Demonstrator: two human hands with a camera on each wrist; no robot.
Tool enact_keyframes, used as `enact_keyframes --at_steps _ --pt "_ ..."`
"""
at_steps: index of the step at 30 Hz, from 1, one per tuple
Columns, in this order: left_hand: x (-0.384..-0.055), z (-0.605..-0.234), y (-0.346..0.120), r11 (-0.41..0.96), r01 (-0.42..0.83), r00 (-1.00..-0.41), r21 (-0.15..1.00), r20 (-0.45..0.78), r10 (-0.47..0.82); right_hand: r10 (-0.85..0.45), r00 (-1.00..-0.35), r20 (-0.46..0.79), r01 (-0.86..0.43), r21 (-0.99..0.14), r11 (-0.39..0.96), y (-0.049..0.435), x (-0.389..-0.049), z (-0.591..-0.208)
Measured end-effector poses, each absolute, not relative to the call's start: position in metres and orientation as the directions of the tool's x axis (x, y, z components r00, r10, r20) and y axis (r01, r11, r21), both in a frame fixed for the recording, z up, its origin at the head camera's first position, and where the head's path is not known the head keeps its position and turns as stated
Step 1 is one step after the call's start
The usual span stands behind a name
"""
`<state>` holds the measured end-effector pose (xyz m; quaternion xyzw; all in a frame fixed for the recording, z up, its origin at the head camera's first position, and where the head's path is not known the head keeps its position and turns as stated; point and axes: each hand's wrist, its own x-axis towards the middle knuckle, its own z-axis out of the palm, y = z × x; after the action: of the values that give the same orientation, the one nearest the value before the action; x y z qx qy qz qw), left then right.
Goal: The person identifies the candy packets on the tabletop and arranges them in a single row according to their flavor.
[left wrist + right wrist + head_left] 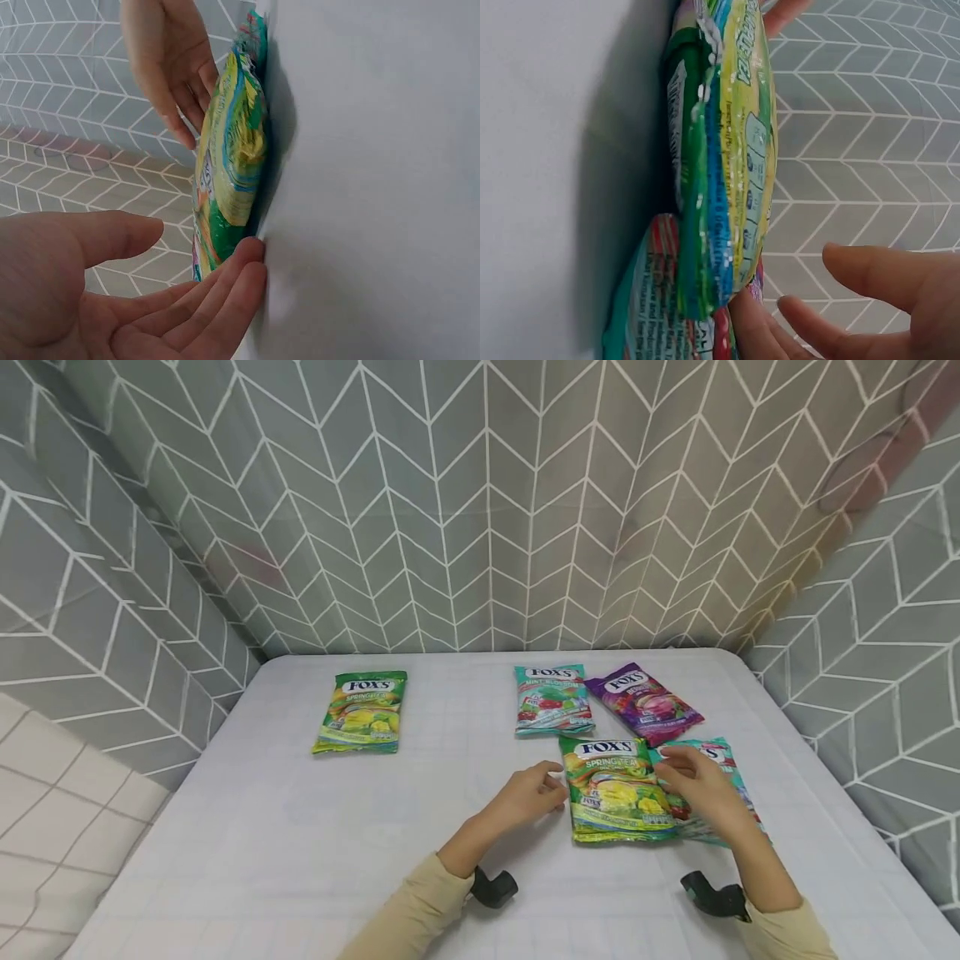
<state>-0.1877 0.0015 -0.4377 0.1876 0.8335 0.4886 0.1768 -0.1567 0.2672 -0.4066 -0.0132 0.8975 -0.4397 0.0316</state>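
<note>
A green and yellow Fox's Spring Tea candy bag [618, 789] lies flat, its right side overlapping a teal Fox's candy bag [726, 758]. At its left edge is my left hand [523, 795]; in the left wrist view the fingertips [251, 251] are by the bag's edge at the cloth, with the thumb held apart. My right hand [701, 785] is above the teal bag, beside the green bag's right edge, and covers part of the teal one. The right wrist view has its thumb [855, 270] spread from the fingers, nothing pinched between them.
Behind the green bag lie a teal Mint Blossom bag [553, 702] and a tilted purple Fox's bag [647, 703]. Another Spring Tea bag [362, 713] lies farther left on the white-covered table [300, 860]. Grey patterned curtains [465, 510] stand at the back and sides.
</note>
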Motion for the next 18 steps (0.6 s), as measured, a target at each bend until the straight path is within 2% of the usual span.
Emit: enact_keyframes --at_steps 4,12,18 --pt "-0.1859 -0.4365 0.0031 0.416 0.120 -0.858 0.902 -0.117 0.501 -0.057 -0.996 -0.070 0.013 -0.740 0.673 0.2697 -0.1576 -0.4074" --pt "-0.1872 -0.4424 0.0055 0.372 0.116 -0.875 0.921 -0.082 0.478 -0.078 -0.997 -0.018 -0.050 -0.612 0.789 0.2628 -0.1583 -0.4093" --pt "-0.1879 -0.4452 0.0049 0.358 0.104 -0.872 0.928 -0.088 0.481 -0.078 -0.997 -0.022 -0.046 -0.638 0.769 0.2626 -0.1583 -0.4119"
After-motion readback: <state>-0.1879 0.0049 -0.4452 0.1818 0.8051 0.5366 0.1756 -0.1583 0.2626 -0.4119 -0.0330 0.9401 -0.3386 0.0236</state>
